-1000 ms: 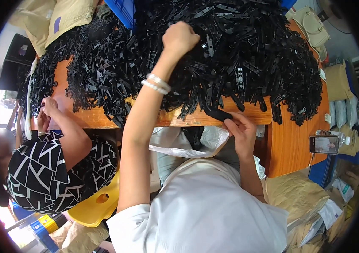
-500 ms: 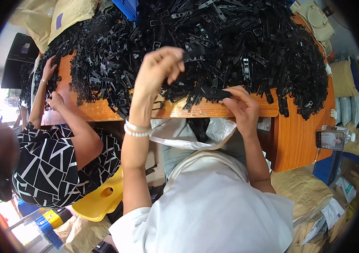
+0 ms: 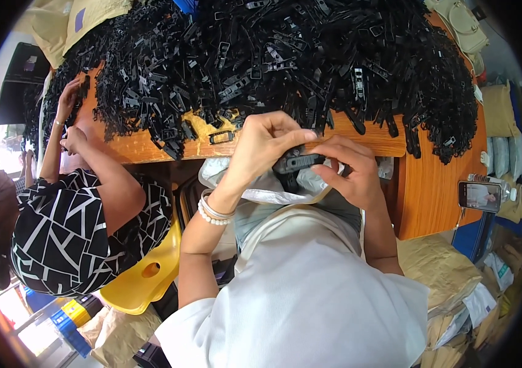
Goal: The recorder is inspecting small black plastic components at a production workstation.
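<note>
In front of me, above an open white bag (image 3: 279, 197) on my lap, my two hands are close together. My right hand (image 3: 354, 168) pinches a long black plastic clip (image 3: 301, 162) with a ridged, slotted face. Beside it my left hand (image 3: 267, 144) has its thumb and fingers closed at the clip's upper edge. Under those fingertips is a small black piece, partly hidden. Beyond my hands a large heap of black plastic clips (image 3: 242, 73) covers much of the wooden table (image 3: 150, 147). One loose slotted clip (image 3: 221, 137) lies near the table's edge.
At my left a person (image 3: 83, 227) in a black-and-white top sits on a yellow chair (image 3: 144, 285), their hands at the heap. A phone (image 3: 480, 197) stands at the right by the table. Brown sacks (image 3: 439, 270) lie on the right; a blue container (image 3: 185, 5) stands behind.
My left hand has come down and right from the heap to meet my right hand. My right hand, with the clip, has moved slightly nearer to me.
</note>
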### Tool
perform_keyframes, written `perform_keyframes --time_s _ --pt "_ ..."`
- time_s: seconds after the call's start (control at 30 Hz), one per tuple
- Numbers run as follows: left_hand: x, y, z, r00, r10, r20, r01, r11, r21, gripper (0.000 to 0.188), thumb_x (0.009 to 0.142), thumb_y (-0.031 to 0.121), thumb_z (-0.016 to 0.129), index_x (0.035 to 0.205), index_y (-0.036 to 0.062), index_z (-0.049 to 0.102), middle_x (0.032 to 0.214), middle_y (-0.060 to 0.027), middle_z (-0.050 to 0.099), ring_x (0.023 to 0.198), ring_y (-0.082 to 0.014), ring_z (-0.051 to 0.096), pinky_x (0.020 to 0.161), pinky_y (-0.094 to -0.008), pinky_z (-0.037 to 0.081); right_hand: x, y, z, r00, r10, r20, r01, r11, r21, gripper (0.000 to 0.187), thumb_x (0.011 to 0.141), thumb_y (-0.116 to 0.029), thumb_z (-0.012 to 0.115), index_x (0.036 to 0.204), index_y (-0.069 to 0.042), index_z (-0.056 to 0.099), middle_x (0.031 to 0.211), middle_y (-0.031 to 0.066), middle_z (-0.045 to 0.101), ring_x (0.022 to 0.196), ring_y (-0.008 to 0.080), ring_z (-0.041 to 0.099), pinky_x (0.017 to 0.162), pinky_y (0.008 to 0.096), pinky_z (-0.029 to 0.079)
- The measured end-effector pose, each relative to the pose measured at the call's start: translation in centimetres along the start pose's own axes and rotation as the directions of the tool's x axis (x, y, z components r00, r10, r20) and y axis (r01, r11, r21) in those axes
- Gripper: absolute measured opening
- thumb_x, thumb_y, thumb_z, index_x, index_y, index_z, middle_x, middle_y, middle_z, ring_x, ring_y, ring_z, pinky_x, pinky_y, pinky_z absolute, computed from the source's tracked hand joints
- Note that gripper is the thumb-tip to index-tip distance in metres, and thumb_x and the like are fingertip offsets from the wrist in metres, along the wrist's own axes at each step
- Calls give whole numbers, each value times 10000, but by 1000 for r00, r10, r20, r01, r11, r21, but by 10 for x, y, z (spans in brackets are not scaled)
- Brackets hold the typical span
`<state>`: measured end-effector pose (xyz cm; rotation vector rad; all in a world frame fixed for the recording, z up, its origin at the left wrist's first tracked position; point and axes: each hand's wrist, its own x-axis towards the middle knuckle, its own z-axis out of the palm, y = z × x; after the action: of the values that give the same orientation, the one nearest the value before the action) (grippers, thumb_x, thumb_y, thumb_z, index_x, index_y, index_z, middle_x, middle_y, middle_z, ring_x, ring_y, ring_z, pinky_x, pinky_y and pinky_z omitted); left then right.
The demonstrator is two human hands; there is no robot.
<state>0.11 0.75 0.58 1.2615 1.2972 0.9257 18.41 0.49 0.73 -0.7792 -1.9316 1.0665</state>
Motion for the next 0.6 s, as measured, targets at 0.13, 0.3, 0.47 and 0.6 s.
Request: perform_keyframes --time_s 0.13,0.3,0.47,0.6 --pt "-16 3 0 996 -46 81 57 989 -140 179 807 70 585 923 -63 612 724 -48 602 639 -70 530 571 -192 435 -6 0 8 990 -25 -138 2 987 -160 248 663 -5 665 905 -1 608 715 52 552 529 106 467 455 203 347" --pt "-36 -4 4 968 244 65 -252 947 198 347 756 73 630 1062 -58 533 806 -89 622 655 -105 593 567 -220 469 -14 -1 16 981 -8 -194 -34 977 -212 254 667 -6 659 915 -5 605 785 70 560 593 116 500 513 217 389" --pt "-40 -9 -1 981 184 64 -193 964 181 404 702 76 667 1063 -44 531 837 -136 627 696 -175 613 578 -250 466 -10 5 23 984 -7 -178 -17 991 -131 262 663 25 622 922 -1 601 896 108 557 762 181 543 669 265 428" --pt "-46 -19 -3 940 323 112 -341 898 277 388 694 83 671 1042 -35 549 864 -162 623 727 -244 615 624 -271 472 -16 8 28 993 63 -98 -72 993 -92 313 660 51 595 970 6 586 929 112 562 813 211 551 703 272 434"
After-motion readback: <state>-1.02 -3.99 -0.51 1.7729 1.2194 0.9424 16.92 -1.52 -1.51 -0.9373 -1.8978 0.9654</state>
